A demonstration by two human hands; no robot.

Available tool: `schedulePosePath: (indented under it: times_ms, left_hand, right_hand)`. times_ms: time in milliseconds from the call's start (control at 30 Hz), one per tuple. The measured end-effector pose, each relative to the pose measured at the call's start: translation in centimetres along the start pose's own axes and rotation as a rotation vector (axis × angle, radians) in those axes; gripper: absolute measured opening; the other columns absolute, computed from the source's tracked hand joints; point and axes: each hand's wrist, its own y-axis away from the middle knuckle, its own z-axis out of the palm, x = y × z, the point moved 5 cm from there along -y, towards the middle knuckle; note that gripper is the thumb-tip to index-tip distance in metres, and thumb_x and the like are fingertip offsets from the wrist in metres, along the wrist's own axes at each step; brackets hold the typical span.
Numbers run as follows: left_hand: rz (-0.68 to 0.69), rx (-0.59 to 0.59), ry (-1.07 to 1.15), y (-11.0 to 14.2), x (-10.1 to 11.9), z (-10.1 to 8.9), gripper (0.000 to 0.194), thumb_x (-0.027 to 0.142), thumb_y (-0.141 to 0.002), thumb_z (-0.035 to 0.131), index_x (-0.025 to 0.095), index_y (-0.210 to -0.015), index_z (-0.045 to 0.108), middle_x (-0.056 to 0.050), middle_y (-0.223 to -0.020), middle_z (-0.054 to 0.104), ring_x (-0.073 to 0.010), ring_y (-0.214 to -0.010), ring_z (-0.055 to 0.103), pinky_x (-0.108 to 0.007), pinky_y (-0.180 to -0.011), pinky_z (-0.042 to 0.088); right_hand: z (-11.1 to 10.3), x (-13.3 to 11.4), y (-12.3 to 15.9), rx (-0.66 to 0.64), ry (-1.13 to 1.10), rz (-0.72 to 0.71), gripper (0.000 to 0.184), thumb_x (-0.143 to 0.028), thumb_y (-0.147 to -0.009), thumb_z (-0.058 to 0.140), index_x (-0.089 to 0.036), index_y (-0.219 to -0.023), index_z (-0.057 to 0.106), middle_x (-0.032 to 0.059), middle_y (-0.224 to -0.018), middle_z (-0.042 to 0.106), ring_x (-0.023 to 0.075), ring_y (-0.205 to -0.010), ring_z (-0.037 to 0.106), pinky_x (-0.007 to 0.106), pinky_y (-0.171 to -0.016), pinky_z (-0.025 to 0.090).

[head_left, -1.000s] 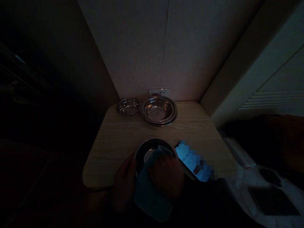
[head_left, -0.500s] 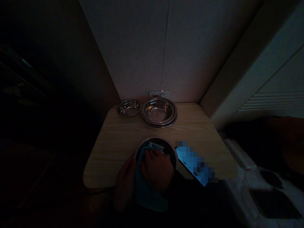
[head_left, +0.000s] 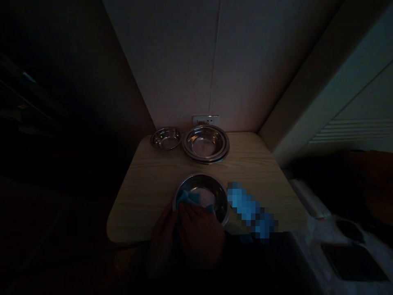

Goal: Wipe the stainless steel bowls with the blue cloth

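Note:
A round stainless steel bowl (head_left: pixel 220 205) sits near the front edge of the wooden table (head_left: pixel 141 196). My left hand (head_left: pixel 162 237) grips its left rim, thumb toward the inside. Pressed against the bowl's inner left wall is a blue cloth (head_left: pixel 190 197), bunched under my right hand (head_left: pixel 199 233). The right fingers are closed over the cloth and partly hide it. Both hands lie close together in dim light, so the fingertips are hard to make out.
Behind stand a small steel bowl (head_left: pixel 166 138) and a stack of steel bowls (head_left: pixel 205 143), close to the wall socket (head_left: pixel 206 120). A lit phone (head_left: pixel 250 211), its screen pixelated, lies right of the bowl in use. A dark flat object (head_left: pixel 353 262) rests at the lower right.
My right hand has moved the blue cloth from the bowl's middle to its near left wall, uncovering more of the inside. My left hand stays on the rim.

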Motion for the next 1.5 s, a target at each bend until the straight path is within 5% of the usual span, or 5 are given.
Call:
schedulePosePath:
  times_ms: [467,667,1000,1500]
  left_hand:
    - [0.010,0.083,-0.188,0.7,-0.8,-0.5,0.036,0.036,-0.080,0.043,0.020,-0.103,0.066,-0.008,-0.122,0.061,-0.0234,-0.116,0.054,-0.035,-0.100,0.039]
    - [0.076,0.067,-0.186,-0.6,0.0,-1.5,0.033,0.042,-0.078,0.045,0.020,-0.089,0.067,-0.009,-0.103,0.070,-0.0257,-0.104,0.059,-0.038,-0.095,0.042]
    - [-0.050,0.106,-0.210,0.2,0.7,-1.0,0.032,0.041,-0.077,0.045,0.020,-0.088,0.066,-0.010,-0.105,0.069,-0.0232,-0.101,0.061,-0.033,-0.092,0.043]
    - [0.006,0.084,-0.196,-0.3,2.6,-1.1,0.043,0.046,-0.071,0.057,0.015,-0.100,0.063,-0.009,-0.100,0.070,-0.0238,-0.092,0.064,-0.033,-0.082,0.049]
  right_hand:
    - [-0.2,0.0,-1.4,0.039,0.077,0.108,0.030,-0.021,-0.091,0.040,-0.012,-0.115,0.056,0.0125,-0.104,0.066,0.0245,-0.097,0.060,0.039,-0.081,0.047]
    - [0.8,-0.2,0.0,0.072,0.131,-0.027,0.031,-0.017,-0.088,0.045,-0.012,-0.117,0.056,0.0133,-0.104,0.065,0.0247,-0.098,0.060,0.040,-0.084,0.046]
    - [1.1,-0.9,-2.1,0.104,0.138,0.012,0.030,-0.015,-0.091,0.040,-0.007,-0.115,0.055,0.0151,-0.098,0.065,0.0245,-0.088,0.062,0.038,-0.075,0.049]
    - [0.8,0.1,2.1,-0.074,0.121,-0.110,0.028,-0.029,-0.089,0.049,-0.012,-0.110,0.059,0.0108,-0.098,0.068,0.0247,-0.092,0.062,0.041,-0.084,0.048]
